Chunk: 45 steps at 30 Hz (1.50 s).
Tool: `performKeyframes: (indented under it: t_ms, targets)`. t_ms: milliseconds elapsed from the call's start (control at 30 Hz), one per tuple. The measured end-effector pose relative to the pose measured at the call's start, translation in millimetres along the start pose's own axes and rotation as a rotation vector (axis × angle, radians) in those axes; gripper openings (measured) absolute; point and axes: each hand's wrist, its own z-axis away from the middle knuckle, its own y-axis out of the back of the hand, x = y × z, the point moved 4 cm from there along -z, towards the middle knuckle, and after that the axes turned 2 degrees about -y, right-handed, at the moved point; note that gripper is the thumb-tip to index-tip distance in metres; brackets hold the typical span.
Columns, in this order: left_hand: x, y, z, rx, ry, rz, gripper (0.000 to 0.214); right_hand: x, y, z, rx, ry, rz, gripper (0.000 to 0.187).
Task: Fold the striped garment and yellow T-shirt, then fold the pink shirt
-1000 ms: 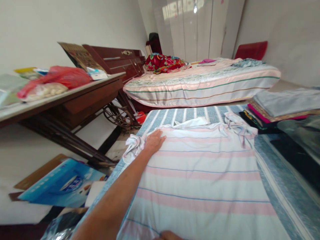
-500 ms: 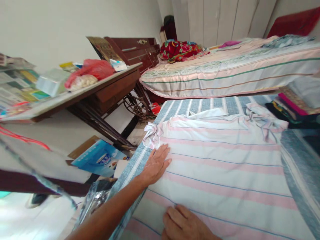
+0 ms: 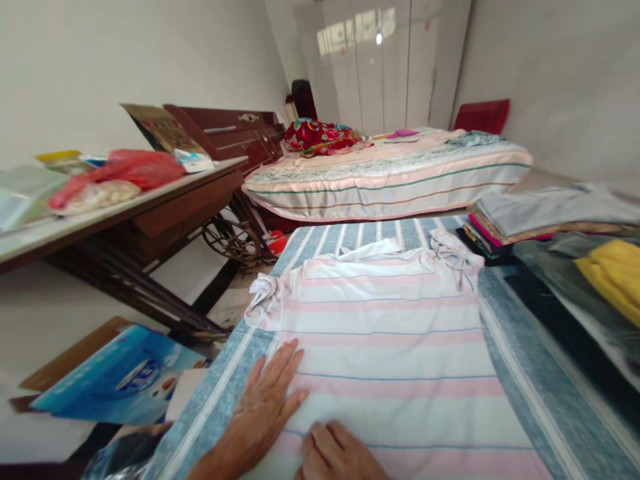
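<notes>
A pink, white and blue striped shirt [image 3: 395,360] lies spread out, its sleeves bunched at the far corners. Beneath it is a blue bedspread with white stripes [image 3: 530,393]. My left hand [image 3: 263,407] rests flat along the shirt's left side, fingers stretched toward the bunched left sleeve [image 3: 267,300]. Close by, at the bottom of the view, my right hand [image 3: 340,457] is curled with its knuckles up, closed on the shirt's cloth. Its fingertips are hidden underneath.
Folded clothes [image 3: 565,207] are stacked on the right, with a yellow garment [image 3: 613,273] nearer. A sewing-machine table [image 3: 200,183] holding a red plastic bag [image 3: 145,170] stands left. Below it sits a blue carton [image 3: 130,373]. Another bed [image 3: 385,190] lies beyond.
The view has swung right and up, bringing in more of the folded clothes. My left hand has slid slightly back along the shirt's side, nearer my right hand, which stays curled.
</notes>
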Motion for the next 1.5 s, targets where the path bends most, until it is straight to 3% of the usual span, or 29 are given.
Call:
performKeyframes:
  t_ms: [100, 233, 500, 600, 767, 900, 1000, 1100, 1200, 1300, 1400, 1500]
  targets:
    - [4.6, 8.1, -4.9, -0.070, 0.048, 0.029, 0.050, 14.4, 38.9, -26.6, -0.210, -0.026, -0.074, 0.016]
    - [23.8, 26.1, -0.4, -0.126, 0.121, 0.089, 0.047, 51.4, 69.3, -50.2, -0.457, -0.297, -0.160, 0.014]
    - [47.2, 36.1, 37.3, -0.177, 0.175, 0.124, 0.052, 83.3, 59.8, -43.8, -0.713, -0.335, -0.013, 0.020]
    - [55.0, 44.2, 37.3, -0.125, 0.194, 0.088, 0.050, 86.3, 58.4, -41.6, -0.719, -0.358, 0.021, 0.023]
    - [94.0, 57.5, 34.9, -0.082, 0.127, 0.103, 0.048, 84.2, 62.8, -44.3, -0.738, -0.356, 0.020, 0.025]
    - [116.6, 61.8, 43.7, 0.009, 0.157, 0.122, 0.055, 78.5, 72.6, -53.7, -0.825, -0.306, -0.013, 0.021]
    - [132.1, 70.4, 51.4, 0.090, 0.106, 0.190, 0.045, 77.0, 76.9, -61.9, -0.887, -0.241, 0.000, 0.019]
    - [153.5, 83.0, 54.5, 0.109, -0.144, 0.373, 0.034, 76.7, 70.1, -68.5, -0.918, -0.156, -0.001, 0.018]
    - [167.7, 88.9, 53.9, -0.015, -0.329, 0.465, 0.035, 76.7, 46.9, -76.6, -0.928, -0.057, 0.013, 0.019]
    - [169.5, 87.7, 52.2, -0.109, -0.333, 0.450, 0.040, 83.8, 11.0, -93.4, -0.917, -0.028, 0.042, 0.023]
    - [167.9, 83.4, 52.6, -0.106, -0.322, 0.442, 0.040, 97.3, -19.3, -115.3, -0.909, -0.070, 0.077, 0.025]
    - [167.5, 76.8, 55.0, -0.041, -0.341, 0.428, 0.040, 101.4, -21.6, -124.8, -0.895, -0.095, 0.102, 0.026]
